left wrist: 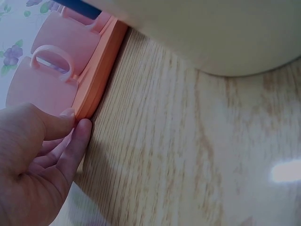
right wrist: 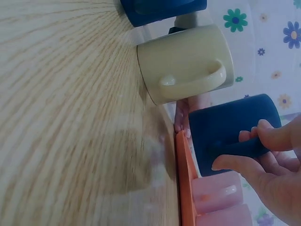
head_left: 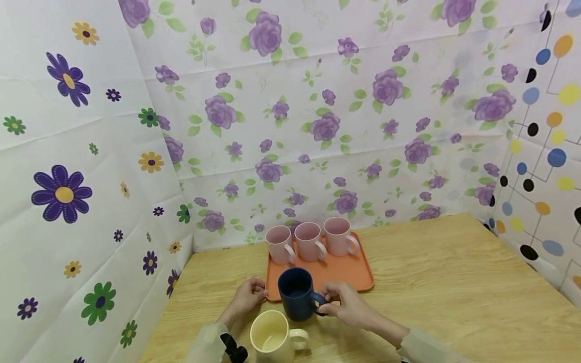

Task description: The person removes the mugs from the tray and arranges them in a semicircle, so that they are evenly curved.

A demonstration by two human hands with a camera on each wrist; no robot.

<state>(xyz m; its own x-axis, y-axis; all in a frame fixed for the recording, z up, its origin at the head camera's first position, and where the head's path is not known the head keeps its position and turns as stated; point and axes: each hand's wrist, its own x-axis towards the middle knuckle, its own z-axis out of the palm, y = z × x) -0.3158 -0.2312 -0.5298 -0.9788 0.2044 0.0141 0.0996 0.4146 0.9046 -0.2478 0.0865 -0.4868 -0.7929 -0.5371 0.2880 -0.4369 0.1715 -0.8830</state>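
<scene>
Three white printed sheets bounded the work area. The left sheet carried daisy-type flowers in purple, green and yellow-orange. The far sheet carried purple roses with green leaves and showed horizontal fold creases. The right sheet carried black, blue, orange and yellow dots, with thin lines joining some of them. A light wood-grain tabletop extended to the base of the far sheet. In the left wrist view, a bright white reflection appeared on the tabletop.
</scene>
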